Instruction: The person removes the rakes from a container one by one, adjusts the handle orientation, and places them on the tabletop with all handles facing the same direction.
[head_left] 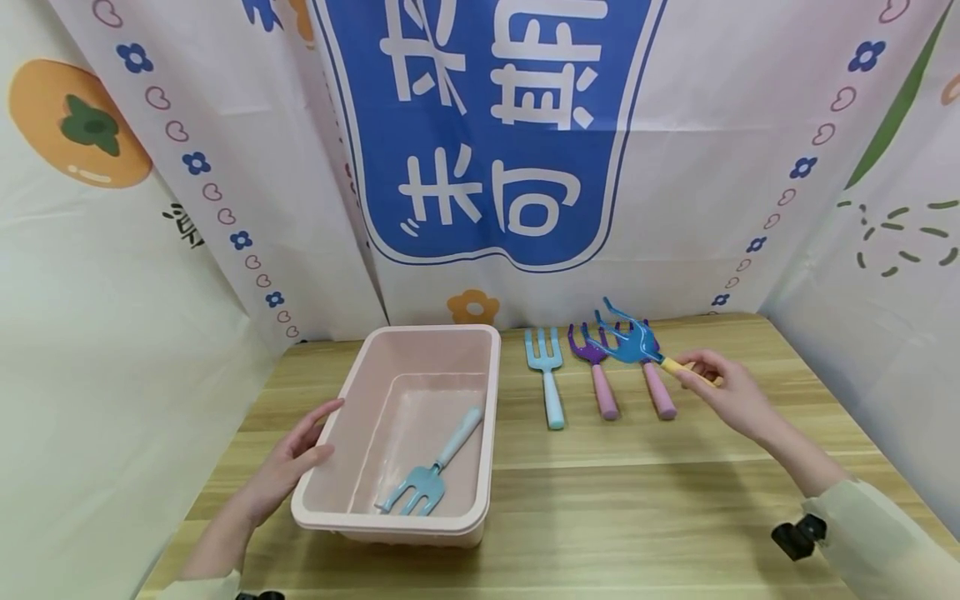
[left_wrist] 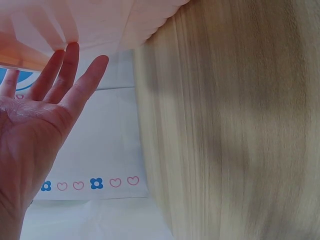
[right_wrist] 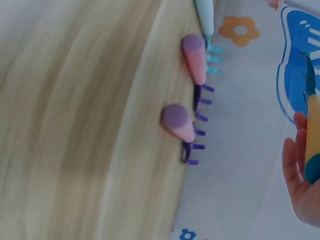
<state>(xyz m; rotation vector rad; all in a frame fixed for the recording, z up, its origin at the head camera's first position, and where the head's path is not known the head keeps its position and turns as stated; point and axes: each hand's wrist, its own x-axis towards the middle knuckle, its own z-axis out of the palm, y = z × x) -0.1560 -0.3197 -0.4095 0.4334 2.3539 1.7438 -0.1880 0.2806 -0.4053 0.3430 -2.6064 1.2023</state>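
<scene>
My right hand [head_left: 726, 392] grips the yellow handle of a blue hand rake [head_left: 633, 342], its tines pointing up and left. In the right wrist view, the yellow handle [right_wrist: 314, 130] lies against the fingers [right_wrist: 290, 165]. My left hand [head_left: 288, 458] touches the left side of a pale pink plastic basin [head_left: 491, 417]. Seen from the left wrist, that hand [left_wrist: 45, 110] has its fingers extended, tips at the basin wall [left_wrist: 100, 25]. Inside the basin lies a light blue hand fork [head_left: 427, 483], handle towards the right wall.
Right of the basin, a light blue fork [head_left: 550, 379] and two purple rakes with pink handles, the middle one [head_left: 604, 392] and the right one [head_left: 660, 392], lie in a row on the wooden table [head_left: 585, 517]. Behind hangs a printed cloth [head_left: 675, 208].
</scene>
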